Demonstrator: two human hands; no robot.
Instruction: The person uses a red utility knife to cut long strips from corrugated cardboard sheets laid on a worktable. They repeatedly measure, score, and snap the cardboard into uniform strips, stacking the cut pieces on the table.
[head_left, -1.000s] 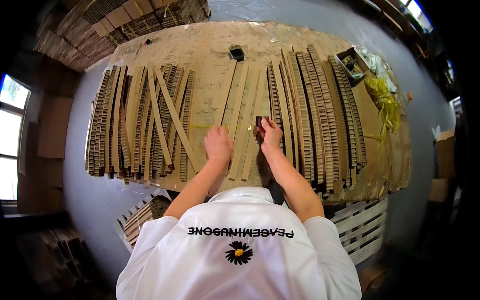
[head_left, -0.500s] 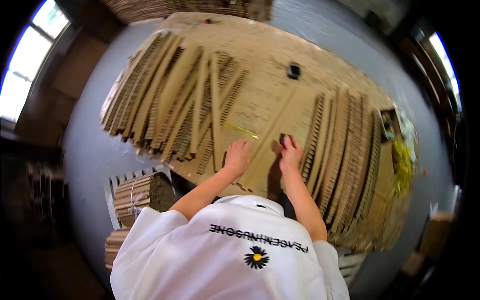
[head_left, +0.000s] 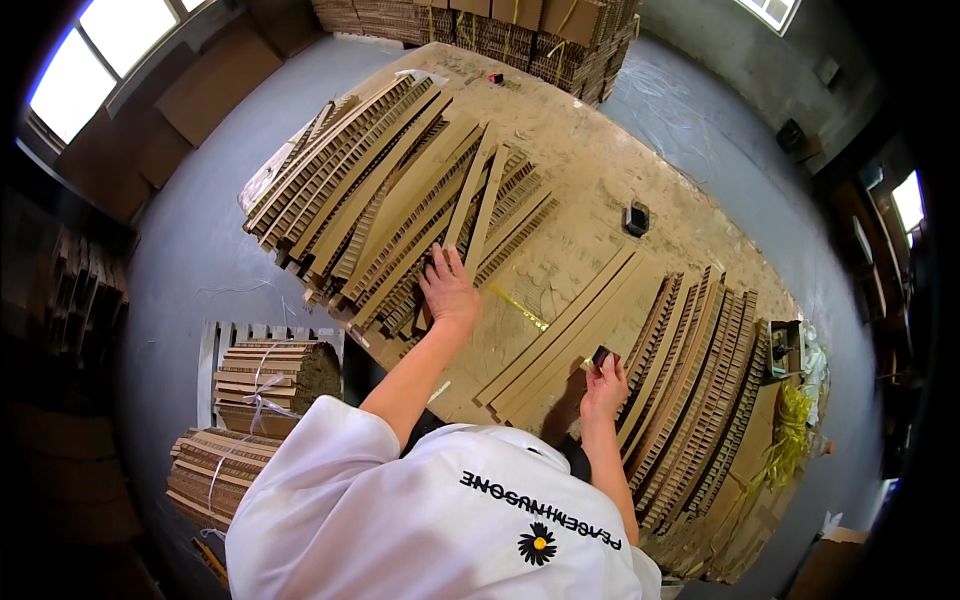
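Observation:
My left hand (head_left: 450,288) reaches to the near ends of the honeycomb cardboard strips (head_left: 385,215) heaped on the left of the table. Its fingers are spread over the strips, touching them. In my right hand (head_left: 603,388) is a small black-and-red tool (head_left: 600,357), its kind unclear, with a pale bit at one side. This hand is low over the table, beside a few flat cardboard strips (head_left: 560,335) lying side by side. Another row of honeycomb strips (head_left: 690,370) lies to its right. A yellow strap piece (head_left: 520,308) rests between my hands.
A small black square object (head_left: 636,218) sits farther back on the worn table (head_left: 590,160). At the right edge are an open box (head_left: 786,345) and yellow strapping (head_left: 790,425). Tied cardboard bundles (head_left: 270,380) stand low on the left. Stacked cardboard (head_left: 560,45) rises behind.
My left hand has gone from the middle strips to the left heap, its fingers spreading. My right hand still holds the small tool. The whole view has shifted.

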